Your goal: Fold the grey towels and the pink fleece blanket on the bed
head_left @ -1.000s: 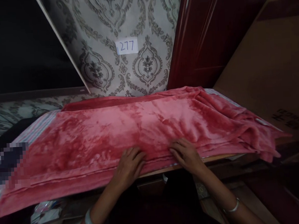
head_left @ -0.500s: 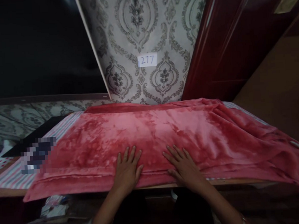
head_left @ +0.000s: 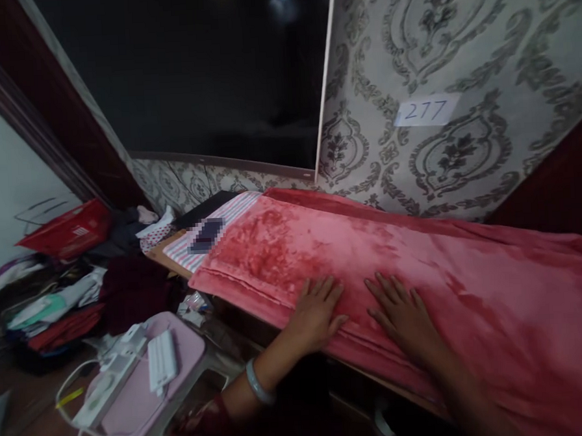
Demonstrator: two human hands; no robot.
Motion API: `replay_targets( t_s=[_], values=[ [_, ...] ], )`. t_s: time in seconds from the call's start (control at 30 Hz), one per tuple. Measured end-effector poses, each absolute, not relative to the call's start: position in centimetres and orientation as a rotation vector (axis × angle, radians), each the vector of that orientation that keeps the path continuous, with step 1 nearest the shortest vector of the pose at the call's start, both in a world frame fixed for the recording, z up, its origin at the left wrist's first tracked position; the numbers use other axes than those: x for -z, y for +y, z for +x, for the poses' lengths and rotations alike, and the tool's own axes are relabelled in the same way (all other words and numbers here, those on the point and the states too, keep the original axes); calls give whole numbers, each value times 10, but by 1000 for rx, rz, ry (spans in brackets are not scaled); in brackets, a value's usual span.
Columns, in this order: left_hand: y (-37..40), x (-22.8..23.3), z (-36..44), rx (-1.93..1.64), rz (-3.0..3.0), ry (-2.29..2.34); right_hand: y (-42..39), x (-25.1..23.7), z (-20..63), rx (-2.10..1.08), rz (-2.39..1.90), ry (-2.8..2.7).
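A fluffy pink-red blanket (head_left: 341,241) is spread over a table along the wall, with a folded edge running along the front. My left hand (head_left: 316,311) lies flat on it near the front edge, fingers spread and a pale bangle (head_left: 259,383) on the wrist. To its right, my right hand (head_left: 404,313) also rests palm down on the fabric, fingers apart. Neither hand grips the cloth. At the blanket's left end a striped cloth (head_left: 183,251) shows from underneath, carrying a blurred-out dark object (head_left: 207,235).
A large dark television (head_left: 205,73) hangs above the table's left part. At lower left stands a pink stool (head_left: 135,408) with a power strip (head_left: 109,380) and a white power bank (head_left: 162,361). Clothes (head_left: 61,308) are heaped on the floor beside a red bag (head_left: 72,229).
My view has swung to the left, bringing the stool, clothes and red bag into sight. Both hands still lie flat on the blanket, now closer to its left end in view.
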State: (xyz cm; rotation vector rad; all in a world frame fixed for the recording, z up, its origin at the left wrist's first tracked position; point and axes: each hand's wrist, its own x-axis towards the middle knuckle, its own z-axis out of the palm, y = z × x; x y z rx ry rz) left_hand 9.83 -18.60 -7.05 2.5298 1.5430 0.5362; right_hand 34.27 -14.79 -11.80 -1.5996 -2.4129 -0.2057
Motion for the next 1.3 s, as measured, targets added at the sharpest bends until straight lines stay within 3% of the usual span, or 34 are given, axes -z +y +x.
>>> replay_targets(
  t_s=[0.2, 0.3, 0.4, 0.5, 0.63, 0.93, 1.3],
  values=[
    [-167, 65, 19, -506, 2272, 2139, -148, 126, 349, 200, -1603, -2405],
    [-166, 73, -19, -490, 2210, 2210, -147, 129, 350, 220, -1594, -2398],
    [-171, 76, -51, -704, 2270, 2116, -146, 133, 351, 243, -1575, -2381],
    [-174, 63, -86, -956, 2110, 2362, -146, 135, 352, 255, -1551, -2376],
    [-172, 38, -139, -775, 1581, 2747, -146, 135, 352, 270, -1517, -2376],
    [-148, 23, -172, -514, 1487, 2607, -143, 139, 353, 228, -1540, -2373],
    [-135, 22, -159, -644, 1462, 2558, -143, 142, 351, 252, -1509, -2332]
  ],
)
